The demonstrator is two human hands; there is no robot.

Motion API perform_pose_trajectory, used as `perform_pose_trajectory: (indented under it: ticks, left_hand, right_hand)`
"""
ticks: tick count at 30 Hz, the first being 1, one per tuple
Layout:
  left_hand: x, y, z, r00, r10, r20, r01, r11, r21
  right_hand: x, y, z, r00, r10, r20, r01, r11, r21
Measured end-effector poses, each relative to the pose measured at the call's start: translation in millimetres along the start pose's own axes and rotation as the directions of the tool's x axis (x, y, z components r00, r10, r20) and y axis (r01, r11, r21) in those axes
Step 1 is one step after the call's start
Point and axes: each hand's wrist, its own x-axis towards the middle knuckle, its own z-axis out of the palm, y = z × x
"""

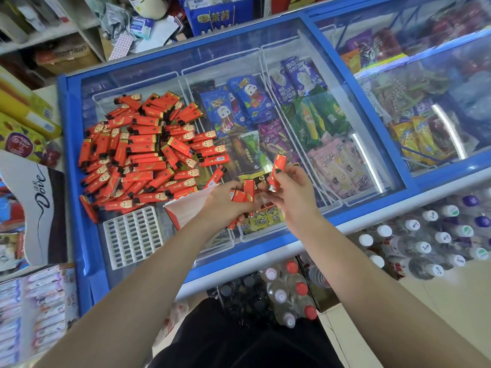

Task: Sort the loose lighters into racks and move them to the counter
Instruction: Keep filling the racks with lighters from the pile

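Observation:
A big pile of loose red lighters point(143, 150) lies on the glass lid of a blue chest freezer point(292, 248). In front of the pile sits a white slotted rack point(132, 236), its slots unfilled. My left hand point(225, 205) grips a bunch of several red lighters point(243, 195) over the lid. Just to its right, my right hand point(288, 189) pinches a single red lighter point(277, 172), held upright above the glass. A white and red box point(186, 211) lies partly under my left wrist.
Ice cream packets fill the freezer under the glass point(305, 115). Shrink-wrapped water bottles point(425, 245) and red-capped bottles point(289, 296) stand on the floor in front. Candy displays point(32, 197) and a shelf point(39, 309) crowd the left side. Cluttered shelves point(79, 30) rise behind.

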Motion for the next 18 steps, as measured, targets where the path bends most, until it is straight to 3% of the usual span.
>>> perform_pose_trajectory:
  ticks: [4, 9, 13, 18]
  left_hand:
    - [1.7, -5.1, -6.2, 0.997, -0.042, -0.062, 0.042, 0.999, -0.007]
    - [5.6, -3.0, -9.4, 0.993, -0.052, -0.105, 0.051, 0.999, -0.011]
    - [7.3, 7.1, -6.8, 0.987, -0.033, -0.158, 0.043, 0.997, 0.057]
    - [12.7, 14.3, -2.5, 0.982, -0.034, -0.187, 0.051, 0.995, 0.088]
  right_hand:
    - [3.9, 0.4, -20.9, 0.988, -0.115, 0.107, 0.142, 0.948, -0.285]
    - [1.9, 9.5, -48.1, 0.95, -0.2, 0.239, 0.309, 0.693, -0.651]
    - [1.9, 20.6, -49.3, 0.939, -0.264, 0.22, 0.338, 0.588, -0.735]
    - [9.3, 35.4, -34.1, 0.942, -0.266, 0.204, 0.329, 0.619, -0.713]
